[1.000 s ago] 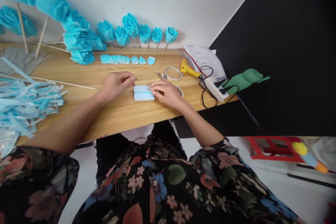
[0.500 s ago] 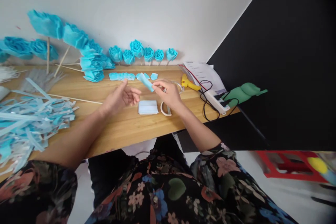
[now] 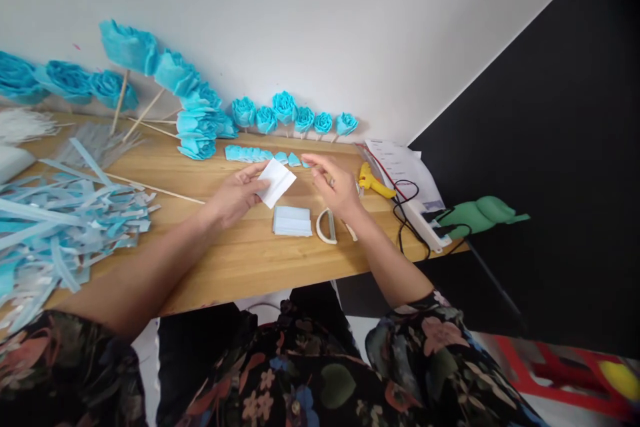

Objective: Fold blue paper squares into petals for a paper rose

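Observation:
A folded-looking white square sheet (image 3: 278, 181) is pinched between the thumb and fingers of my left hand (image 3: 236, 199), tilted above the table. My right hand (image 3: 339, 188) is just right of the sheet, thumb and forefinger apart and nothing visible between them. Its fingertips are close to the right end of a row of small blue petal pieces (image 3: 247, 154); whether they touch the last piece I cannot tell. Below the sheet lies a stack of pale blue squares (image 3: 293, 221). White-handled scissors (image 3: 326, 227) lie beside it, partly hidden by my right hand.
Blue flowers (image 3: 284, 107) on sticks line the wall, with larger ones (image 3: 129, 47) leftward. Cut strips (image 3: 90, 220) heap on the left of the wooden table (image 3: 225, 280). A yellow glue gun (image 3: 376, 181), papers (image 3: 407, 170), a corded power strip (image 3: 425, 225) and a green object (image 3: 483, 217) are right.
The blue piece pinched in my right hand before is now a white-faced sheet in my left hand. My right hand's fingers have parted. The view has shifted slightly.

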`<state>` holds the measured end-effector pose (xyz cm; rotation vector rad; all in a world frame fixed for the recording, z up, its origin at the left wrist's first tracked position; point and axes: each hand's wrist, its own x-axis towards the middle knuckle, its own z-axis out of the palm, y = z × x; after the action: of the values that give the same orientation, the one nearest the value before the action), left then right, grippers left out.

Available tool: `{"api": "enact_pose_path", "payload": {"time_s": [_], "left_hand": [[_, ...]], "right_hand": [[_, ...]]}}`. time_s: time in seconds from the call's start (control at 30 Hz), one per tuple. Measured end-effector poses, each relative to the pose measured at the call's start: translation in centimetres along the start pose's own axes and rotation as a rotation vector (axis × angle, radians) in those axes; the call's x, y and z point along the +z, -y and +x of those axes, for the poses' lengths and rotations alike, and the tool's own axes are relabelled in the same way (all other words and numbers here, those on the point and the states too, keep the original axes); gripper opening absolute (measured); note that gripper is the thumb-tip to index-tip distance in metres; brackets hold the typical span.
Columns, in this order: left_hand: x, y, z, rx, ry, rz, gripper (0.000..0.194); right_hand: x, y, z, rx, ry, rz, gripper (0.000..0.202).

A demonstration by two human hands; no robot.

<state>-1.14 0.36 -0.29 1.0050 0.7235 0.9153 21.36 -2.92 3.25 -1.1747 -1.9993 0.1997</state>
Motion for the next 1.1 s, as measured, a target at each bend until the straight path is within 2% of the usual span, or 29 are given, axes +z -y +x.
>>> {"api": "enact_pose_path", "payload": {"time_s": [0.1,0.3,0.43,0.6,0.7,0.83,1.1], "left_hand": [[0.1,0.2,0.0,0.018,0.020,0.006,0.049],[0.1,0.4,-0.2,0.032,0.051,0.081,0.052],[-0.2,0.5,-0.2,0.054,0.048,0.197,0.053],[-0.4,0.7,0.2,0.037,0.026,0.289,0.066],[-0.5,0.9,0.3,0.106,-0.018,0.420,0.073],[-0.4,0.8,0.2,0.201,-0.111,0.563,0.062],[0.1,0.6,-0.6,0.255,-0.078,0.635,0.050]], "right_hand": [[-0.3,-0.3,0.4,0.057,0.120,0.159,0.030],[0.6,-1.3,1.2,-0.076,0.317,0.329,0.024],[1.8,-2.0,1.1,-0.019,0.267,0.381,0.009],[2.7,-2.5,0.6,-0.011,0.173,0.363,0.006],[2.6,-2.6,0.2,-0.020,0.161,0.315,0.008],[2.3,-2.2,-0.3,-0.048,0.177,0.293,0.007],[2.2,-1.4,-0.8,-0.023,0.214,0.215,0.009]]}}
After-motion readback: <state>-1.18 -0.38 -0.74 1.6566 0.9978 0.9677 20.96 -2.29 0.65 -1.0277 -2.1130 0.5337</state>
